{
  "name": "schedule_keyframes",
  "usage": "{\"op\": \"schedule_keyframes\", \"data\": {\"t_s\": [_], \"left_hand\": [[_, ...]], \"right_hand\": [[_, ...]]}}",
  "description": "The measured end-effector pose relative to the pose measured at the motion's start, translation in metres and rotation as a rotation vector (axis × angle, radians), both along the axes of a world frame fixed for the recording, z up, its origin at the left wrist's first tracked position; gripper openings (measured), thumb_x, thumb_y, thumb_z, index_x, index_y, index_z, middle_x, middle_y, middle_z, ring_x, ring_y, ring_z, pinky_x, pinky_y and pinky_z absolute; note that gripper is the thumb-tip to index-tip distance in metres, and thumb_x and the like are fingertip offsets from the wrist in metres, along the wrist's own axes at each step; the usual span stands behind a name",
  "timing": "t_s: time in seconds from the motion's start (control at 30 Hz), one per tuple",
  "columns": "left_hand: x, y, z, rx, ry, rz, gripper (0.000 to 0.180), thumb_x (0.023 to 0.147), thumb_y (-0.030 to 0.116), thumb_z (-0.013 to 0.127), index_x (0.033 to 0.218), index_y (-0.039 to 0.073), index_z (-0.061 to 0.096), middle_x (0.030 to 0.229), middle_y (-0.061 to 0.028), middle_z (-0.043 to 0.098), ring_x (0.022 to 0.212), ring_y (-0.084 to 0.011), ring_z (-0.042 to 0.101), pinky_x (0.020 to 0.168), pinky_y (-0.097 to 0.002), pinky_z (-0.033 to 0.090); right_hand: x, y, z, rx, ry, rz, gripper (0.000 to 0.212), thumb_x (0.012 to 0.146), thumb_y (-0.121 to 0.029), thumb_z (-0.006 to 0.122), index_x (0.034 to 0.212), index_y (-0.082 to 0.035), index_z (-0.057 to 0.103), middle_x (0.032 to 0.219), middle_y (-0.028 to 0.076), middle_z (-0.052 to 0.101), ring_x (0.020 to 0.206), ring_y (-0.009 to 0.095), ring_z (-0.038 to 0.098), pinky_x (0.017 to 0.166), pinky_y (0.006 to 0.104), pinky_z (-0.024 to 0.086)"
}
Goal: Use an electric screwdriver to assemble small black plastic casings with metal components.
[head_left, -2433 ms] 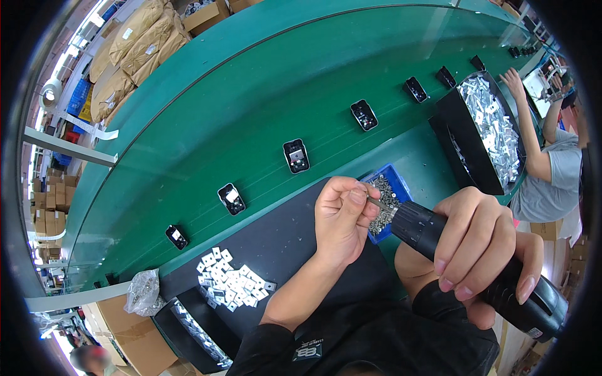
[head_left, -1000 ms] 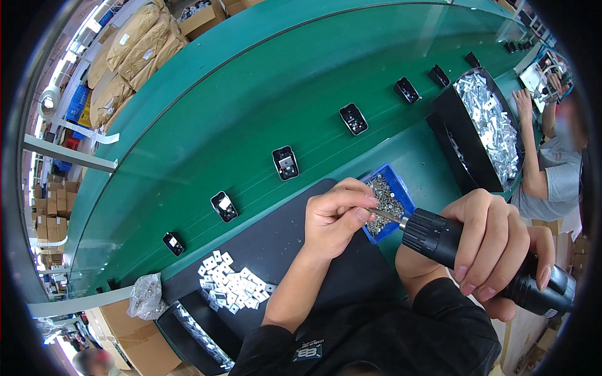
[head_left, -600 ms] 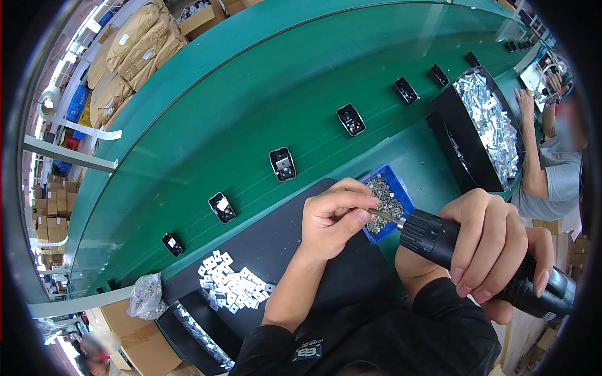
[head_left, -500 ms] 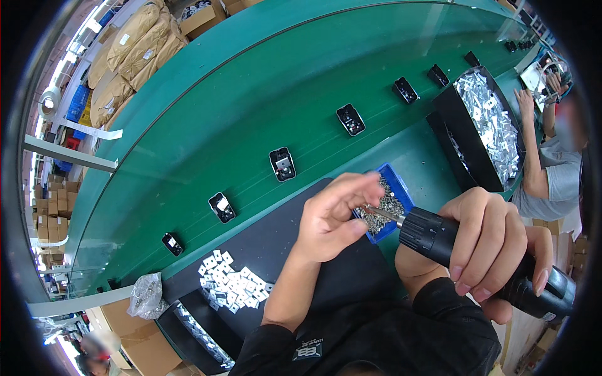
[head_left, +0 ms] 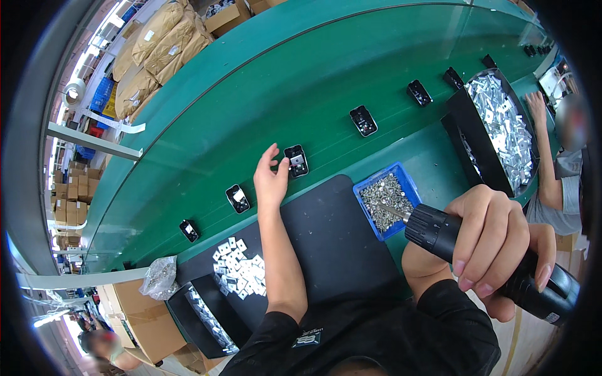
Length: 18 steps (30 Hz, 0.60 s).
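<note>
My left hand [head_left: 269, 178] reaches out over the green conveyor belt [head_left: 263, 94], fingers apart, right beside a small black part [head_left: 296, 161] with a silver plate in it. My right hand [head_left: 495, 244] grips a black electric screwdriver [head_left: 476, 254] whose bit points into a blue tray of screws [head_left: 385, 199]. A black mat [head_left: 332, 244] lies in front of me, with a heap of small silver plates [head_left: 239, 272] at its left end.
More black parts [head_left: 237, 198] [head_left: 363, 120] [head_left: 419, 93] ride along the belt. A black bin of silver metal pieces [head_left: 501, 128] stands at the right, where another person's arm [head_left: 545, 156] rests. Cardboard boxes and brown sacks [head_left: 160, 44] lie beyond the belt.
My left hand left the blue screw tray and stretched forward-left onto the belt, opening beside a black part. The parts have drifted left along the belt. The screwdriver stays put.
</note>
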<state>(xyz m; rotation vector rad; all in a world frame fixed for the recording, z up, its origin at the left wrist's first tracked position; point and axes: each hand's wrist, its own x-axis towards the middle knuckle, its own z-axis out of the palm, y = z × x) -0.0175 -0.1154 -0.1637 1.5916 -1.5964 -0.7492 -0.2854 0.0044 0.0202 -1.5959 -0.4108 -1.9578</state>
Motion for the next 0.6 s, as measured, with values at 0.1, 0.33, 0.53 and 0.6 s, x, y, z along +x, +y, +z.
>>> {"op": "schedule_keyframes", "data": {"t_s": [0.1, 0.33, 0.53, 0.6], "left_hand": [[-0.006, -0.004, -0.007, -0.046, -0.102, -0.106, 0.043, 0.078, 0.014, 0.067, 0.119, 0.006, 0.058, 0.103, -0.0123, 0.065, 0.082, -0.0181, 0.059, 0.071, -0.0321, 0.049], [-0.009, -0.004, -0.001, 0.147, -0.081, -0.071, 0.034, 0.077, 0.013, 0.068, 0.109, 0.005, 0.063, 0.067, -0.0063, 0.058, 0.058, -0.0135, 0.053, 0.055, -0.0278, 0.043], [-0.013, 0.002, 0.003, 0.166, -0.109, -0.092, 0.034, 0.077, 0.013, 0.067, 0.110, 0.004, 0.062, 0.073, -0.0079, 0.061, 0.059, -0.0128, 0.054, 0.056, -0.0282, 0.045], [-0.009, 0.002, -0.004, 0.089, 0.068, -0.141, 0.048, 0.075, 0.006, 0.062, 0.122, 0.003, 0.054, 0.099, -0.0151, 0.061, 0.071, -0.0152, 0.058, 0.063, -0.0278, 0.048]], "right_hand": [[0.000, 0.003, 0.000, -0.001, -0.027, -0.005, 0.043, 0.071, -0.020, 0.079, 0.105, -0.010, 0.054, 0.069, 0.006, 0.065, 0.058, 0.015, 0.065, 0.062, 0.0264, 0.056], [0.001, 0.004, 0.002, 0.021, -0.041, 0.013, 0.040, 0.071, -0.016, 0.079, 0.102, -0.010, 0.055, 0.068, 0.006, 0.065, 0.057, 0.016, 0.065, 0.060, 0.0272, 0.056], [0.001, 0.005, 0.002, 0.012, -0.020, 0.026, 0.041, 0.071, -0.016, 0.080, 0.103, -0.010, 0.055, 0.069, 0.007, 0.066, 0.057, 0.017, 0.065, 0.060, 0.0276, 0.056], [0.001, 0.005, 0.002, 0.017, -0.022, 0.022, 0.041, 0.070, -0.017, 0.080, 0.103, -0.010, 0.055, 0.069, 0.007, 0.066, 0.057, 0.017, 0.065, 0.059, 0.0279, 0.056]]}}
